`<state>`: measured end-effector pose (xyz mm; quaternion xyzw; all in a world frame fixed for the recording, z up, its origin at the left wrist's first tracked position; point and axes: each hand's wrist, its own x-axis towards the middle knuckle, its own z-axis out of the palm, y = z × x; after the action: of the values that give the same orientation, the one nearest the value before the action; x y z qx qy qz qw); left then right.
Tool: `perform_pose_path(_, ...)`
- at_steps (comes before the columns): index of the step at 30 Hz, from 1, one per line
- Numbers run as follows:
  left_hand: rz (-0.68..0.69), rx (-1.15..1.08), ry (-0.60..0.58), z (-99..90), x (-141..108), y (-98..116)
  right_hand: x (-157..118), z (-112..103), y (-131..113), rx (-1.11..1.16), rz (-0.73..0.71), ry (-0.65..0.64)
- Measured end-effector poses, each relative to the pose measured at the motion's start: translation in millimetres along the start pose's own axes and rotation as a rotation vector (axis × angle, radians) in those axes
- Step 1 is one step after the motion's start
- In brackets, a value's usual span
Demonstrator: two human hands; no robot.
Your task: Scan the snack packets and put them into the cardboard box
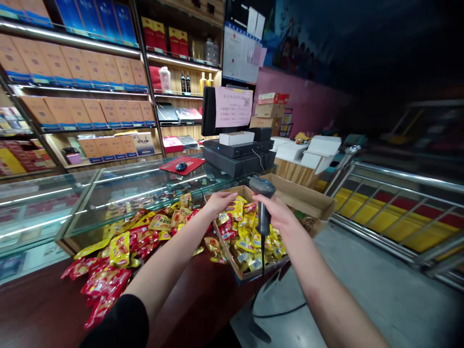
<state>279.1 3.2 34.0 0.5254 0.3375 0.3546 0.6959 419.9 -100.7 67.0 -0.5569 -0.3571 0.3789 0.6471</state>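
My right hand grips a dark handheld barcode scanner upright, with its cord hanging down below the handle. Under the scanner is an open cardboard box filled with yellow and red snack packets. My left hand reaches over the box's far left side, fingers stretched out and seemingly holding nothing. Whether its fingertips touch the packets or the cardboard cannot be told. Left of my forearm, a loose pile of red and yellow snack packets spreads over the dark red tabletop.
Behind the packets runs a glass display counter, with a mouse on a red pad and a monitor above a cash drawer. A second cardboard box sits beyond the scanner. Metal railings stand at right; shelves of boxed goods line the back.
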Motion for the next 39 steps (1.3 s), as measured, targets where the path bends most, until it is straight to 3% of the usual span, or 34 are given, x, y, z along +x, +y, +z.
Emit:
perform_pose_path(4, -0.02, 0.031, 0.065, -45.6, -19.2, -5.5, -15.8, 18.8, 4.9, -0.005, 0.023, -0.069)
perform_pose_path(9, 0.004, 0.101, 0.18, -122.8, -62.2, 1.0, -41.6, 84.2, 13.8, 0.096, 0.136, -0.276)
perform_pose_path(12, 0.024, 0.189, 0.222, -158.9, -98.7, -1.1, -55.0, 121.2, 34.0, 0.106, 0.22, -0.333)
perform_pose_path(15, 0.069, 0.263, 0.265, -181.5, -135.4, -20.4, -66.2, 142.4, 67.6, 0.052, 0.215, -0.298)
perform_pose_path(20, 0.022, 0.202, 0.379, -186.8, -167.8, -73.2, -77.5, 148.7, 119.2, -0.101, 0.179, -0.237)
perform_pose_path(23, -0.019, 0.089, 0.411, -179.3, -163.6, -94.7, -80.3, 148.8, 131.5, -0.173, 0.158, -0.221)
perform_pose_path(27, -0.06, 0.047, 0.39, -175.7, -146.4, -107.9, -81.6, 151.5, 133.5, -0.202, 0.2, -0.232)
perform_pose_path(33, -0.091, 0.29, 0.442, -181.4, -147.0, -108.0, -82.6, 156.0, 130.5, -0.145, 0.197, -0.299)
perform_pose_path(39, -0.104, 0.425, 0.314, -181.3, -170.0, -72.2, -78.4, 178.1, 112.0, -0.255, -0.066, -0.526)
